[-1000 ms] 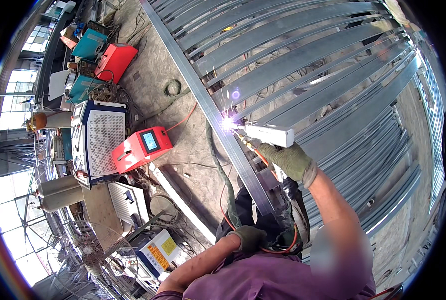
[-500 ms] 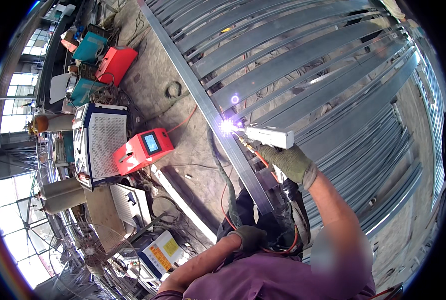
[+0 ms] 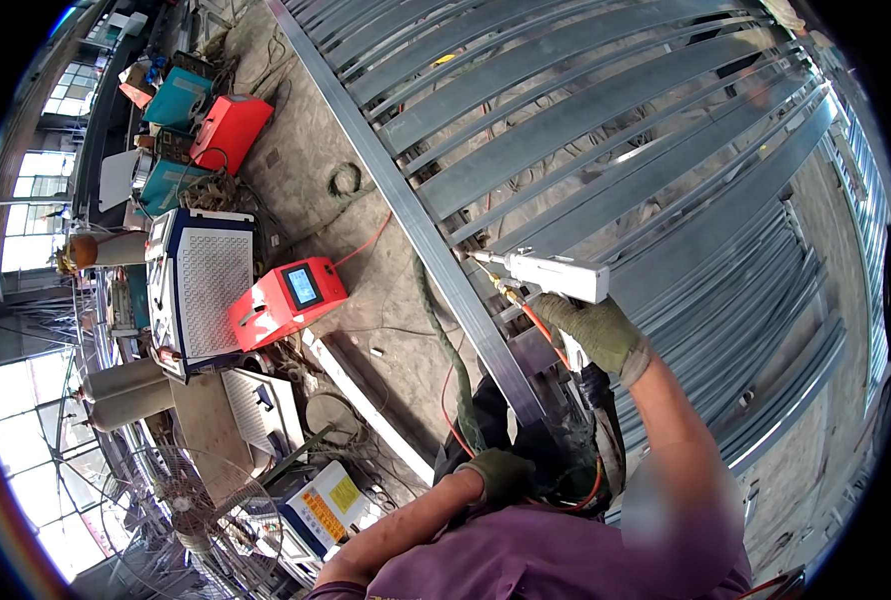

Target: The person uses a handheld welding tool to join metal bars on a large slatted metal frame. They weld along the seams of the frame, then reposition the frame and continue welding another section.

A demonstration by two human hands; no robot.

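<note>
My right hand [image 3: 594, 332], in an olive-green work glove, is closed round the grip of a white and silver welding gun [image 3: 558, 275]. The gun's narrow nozzle points left and meets the frame close to the joint between a slat and the long side rail [image 3: 428, 232]. No arc light shows at the tip. An orange hose [image 3: 538, 318] and a dark cable sheath hang from the gun. My left hand [image 3: 501, 474], gloved too, is curled over my dark trousers at the lower middle. What its fingers hold, if anything, is hidden.
The slatted grey metal frame [image 3: 556, 122] fills the upper right, with bundled metal strips [image 3: 736, 330] beside it. On the left stand a red machine with a screen [image 3: 291, 300], a white and blue cabinet [image 3: 216, 285] and a fan [image 3: 188, 505]. A thick hose [image 3: 446, 345] crosses the floor.
The bright purple-white welding flash at the nozzle has gone out. My right hand and the gun have shifted slightly to the right. My left hand stays in place.
</note>
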